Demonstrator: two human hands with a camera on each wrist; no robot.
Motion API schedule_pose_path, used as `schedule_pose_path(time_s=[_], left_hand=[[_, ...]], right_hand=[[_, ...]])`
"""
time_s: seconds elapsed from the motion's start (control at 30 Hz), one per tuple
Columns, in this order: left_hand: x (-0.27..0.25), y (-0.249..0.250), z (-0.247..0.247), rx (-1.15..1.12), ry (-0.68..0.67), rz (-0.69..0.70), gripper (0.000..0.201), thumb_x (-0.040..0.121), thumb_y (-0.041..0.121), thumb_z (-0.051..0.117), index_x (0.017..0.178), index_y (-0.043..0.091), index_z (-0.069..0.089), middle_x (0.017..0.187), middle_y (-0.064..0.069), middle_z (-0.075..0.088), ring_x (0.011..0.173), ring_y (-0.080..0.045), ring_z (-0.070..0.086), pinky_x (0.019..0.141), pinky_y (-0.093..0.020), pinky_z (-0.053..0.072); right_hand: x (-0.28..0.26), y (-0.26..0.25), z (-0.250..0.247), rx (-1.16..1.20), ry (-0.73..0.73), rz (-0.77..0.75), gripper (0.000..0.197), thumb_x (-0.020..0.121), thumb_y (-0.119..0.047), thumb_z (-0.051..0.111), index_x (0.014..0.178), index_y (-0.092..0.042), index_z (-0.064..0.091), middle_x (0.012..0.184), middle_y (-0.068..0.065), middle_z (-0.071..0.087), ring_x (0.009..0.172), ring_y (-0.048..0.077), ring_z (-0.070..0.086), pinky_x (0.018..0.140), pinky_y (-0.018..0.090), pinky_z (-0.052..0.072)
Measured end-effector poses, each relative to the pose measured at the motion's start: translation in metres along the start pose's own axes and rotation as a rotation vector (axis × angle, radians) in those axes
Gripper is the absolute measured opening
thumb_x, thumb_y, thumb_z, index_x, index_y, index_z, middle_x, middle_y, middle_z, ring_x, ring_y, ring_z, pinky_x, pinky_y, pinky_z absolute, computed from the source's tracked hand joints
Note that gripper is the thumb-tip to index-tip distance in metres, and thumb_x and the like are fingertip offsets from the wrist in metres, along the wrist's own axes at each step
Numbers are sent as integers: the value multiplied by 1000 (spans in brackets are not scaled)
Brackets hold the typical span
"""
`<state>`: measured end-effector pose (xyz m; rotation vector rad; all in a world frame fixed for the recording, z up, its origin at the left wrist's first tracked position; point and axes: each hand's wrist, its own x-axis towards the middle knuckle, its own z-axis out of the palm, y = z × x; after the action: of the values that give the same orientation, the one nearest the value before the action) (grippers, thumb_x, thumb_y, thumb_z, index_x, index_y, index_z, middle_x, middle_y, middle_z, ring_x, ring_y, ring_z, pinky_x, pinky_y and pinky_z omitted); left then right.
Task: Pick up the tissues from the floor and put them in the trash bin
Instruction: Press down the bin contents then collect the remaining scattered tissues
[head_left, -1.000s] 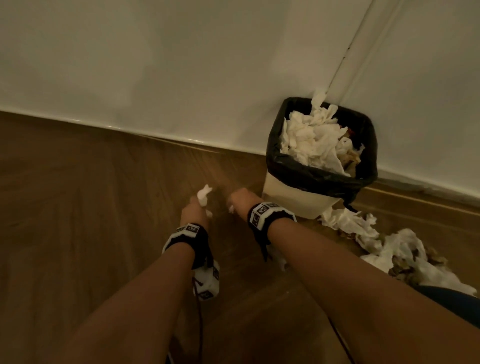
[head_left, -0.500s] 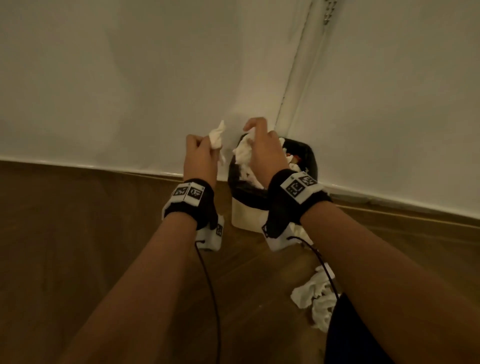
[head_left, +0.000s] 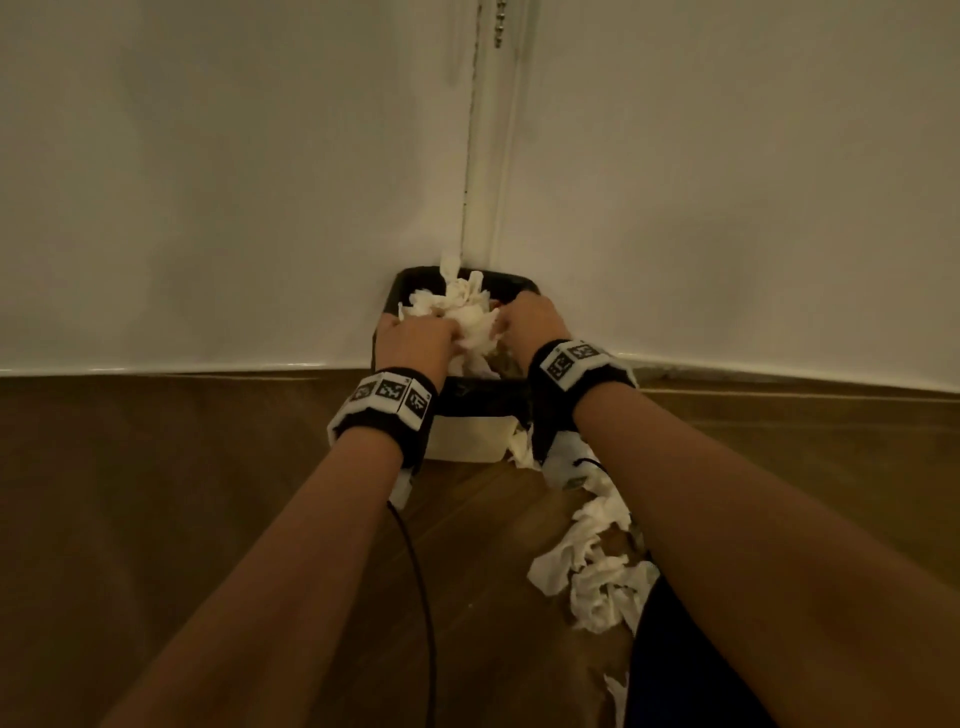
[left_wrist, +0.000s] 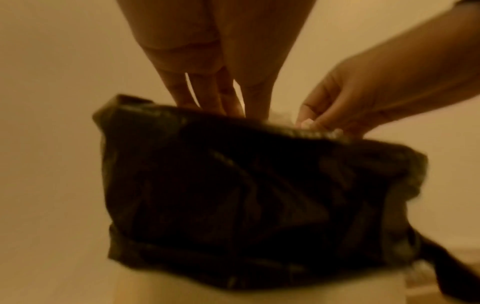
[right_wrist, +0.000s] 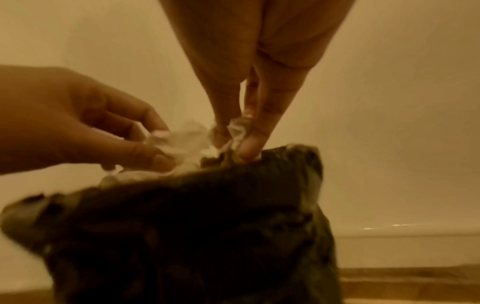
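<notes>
A trash bin lined with a black bag stands in the wall corner, heaped with white tissues. Both hands are down on top of that heap. My left hand pinches a crumpled tissue between thumb and fingers at the bag's rim. My right hand points downward and pinches another tissue at its fingertips, just over the rim. More crumpled tissues lie on the wooden floor to the right of the bin, partly hidden by my right forearm.
White walls meet in a corner right behind the bin. A black cable hangs from my left wrist over the floor. A dark garment sits at the lower right beside the floor tissues. Bare wooden floor stretches to the left.
Both hands rose from the floor, each with a tissue, and have come down onto the heap in the bin. The view has swung to face the corner.
</notes>
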<state>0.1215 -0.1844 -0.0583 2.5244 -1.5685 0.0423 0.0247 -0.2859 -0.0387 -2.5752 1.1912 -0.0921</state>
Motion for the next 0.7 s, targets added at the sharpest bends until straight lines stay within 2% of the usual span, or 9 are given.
schedule_pose_path(time_s=[0.07,0.1,0.23,0.3,0.37,0.43,0.5,0.6,0.7], left_hand=[[-2,8,3,148,-110,-14,27,96,34,40,100,29,66,96,-1,64,96,-23,56,99,-44,26],[-3,11,4,170,-163,-23,28,96,33,38,100,30,65,96,0,63,98,-23,55,101,-47,24],[-7,19,-2,167,-322,-35,32,95,29,31,107,29,61,97,-2,57,108,-26,52,108,-56,13],[-15,20,-6,122,-318,-57,32,96,28,31,116,25,55,110,-3,61,112,-28,51,110,-58,8],[-27,24,-11,71,-303,-89,35,97,27,32,127,19,47,122,-8,58,118,-30,48,111,-58,4],[-40,29,-23,43,-264,-89,35,97,28,32,127,17,46,128,-8,54,123,-30,45,112,-59,5],[-55,33,-36,30,-204,-71,33,95,26,35,124,19,48,128,-7,52,124,-28,43,111,-60,10],[-78,44,-57,-2,-132,-78,38,95,26,37,133,23,42,137,-7,43,129,-28,37,110,-56,17],[-106,58,-74,-41,-120,-98,36,94,26,41,129,23,45,134,-8,46,126,-29,39,106,-51,24]], right_hand=[[2,-4,13,5,-143,49,35,99,-13,38,130,1,49,134,20,51,121,32,50,100,33,38],[0,-5,17,-24,-209,35,36,100,-13,36,130,3,49,133,20,52,121,32,50,99,34,37],[-11,-8,16,-194,-314,-71,36,97,-16,44,127,0,54,129,20,55,118,33,52,91,36,42],[-24,-7,10,-236,-291,-80,35,91,-15,52,124,-5,58,127,18,56,117,34,53,88,38,43],[-41,-3,2,-256,-286,-74,40,88,-16,55,128,-8,55,132,16,53,121,32,51,95,40,42],[-59,2,-7,-337,-296,-56,51,92,-22,50,141,-14,40,146,11,39,132,29,40,108,46,30],[-79,5,-20,-329,-230,-36,51,91,-26,51,140,-20,39,145,6,40,132,27,39,111,51,22],[-121,7,-45,-305,-128,-9,40,91,-29,53,129,-19,50,130,8,52,117,29,52,98,42,40],[-163,8,-61,-257,-119,51,35,93,-20,50,126,-11,56,127,13,56,114,29,55,95,36,46]])
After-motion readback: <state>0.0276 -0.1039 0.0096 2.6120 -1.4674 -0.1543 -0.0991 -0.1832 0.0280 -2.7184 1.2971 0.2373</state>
